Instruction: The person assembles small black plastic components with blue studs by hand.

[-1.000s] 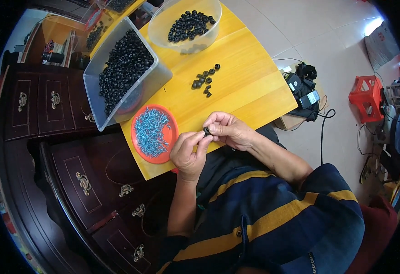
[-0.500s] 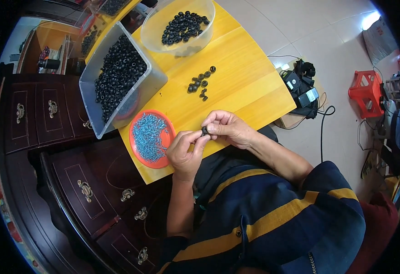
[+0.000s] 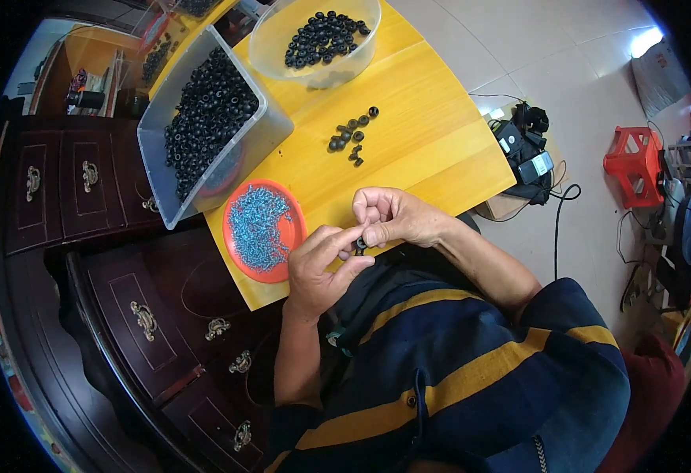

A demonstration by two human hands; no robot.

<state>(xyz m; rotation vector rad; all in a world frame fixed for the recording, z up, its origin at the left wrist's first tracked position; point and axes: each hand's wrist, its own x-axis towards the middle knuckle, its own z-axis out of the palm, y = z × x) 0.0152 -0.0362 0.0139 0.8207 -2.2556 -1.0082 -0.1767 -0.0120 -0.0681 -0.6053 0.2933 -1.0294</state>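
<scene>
My hands meet just above the table's near edge, around one small round black part (image 3: 360,245) with a hole in it. My left hand (image 3: 318,266) pinches the part between thumb and forefinger. My right hand (image 3: 399,221) has its thumb and fingertips at the part's upper side; its other fingers are curled. Left of my hands lies an orange plate (image 3: 288,236) heaped with small blue, shiny, screw-like pieces (image 3: 255,229). Farther off on the wood, several similar black parts (image 3: 348,135) lie in a loose group.
A deep clear bin (image 3: 270,130) full of black parts stands at the table's left. Beyond it, a round clear tub (image 3: 373,54) holds more. Dark drawers (image 3: 136,331) border the yellow table (image 3: 432,134). Cables and black devices (image 3: 527,150) and a red stool (image 3: 627,167) are at right.
Both hands have shifted slightly right and nearer to me with the black part. My left thumb has moved lower, opening the pinch somewhat and showing more of the part.
</scene>
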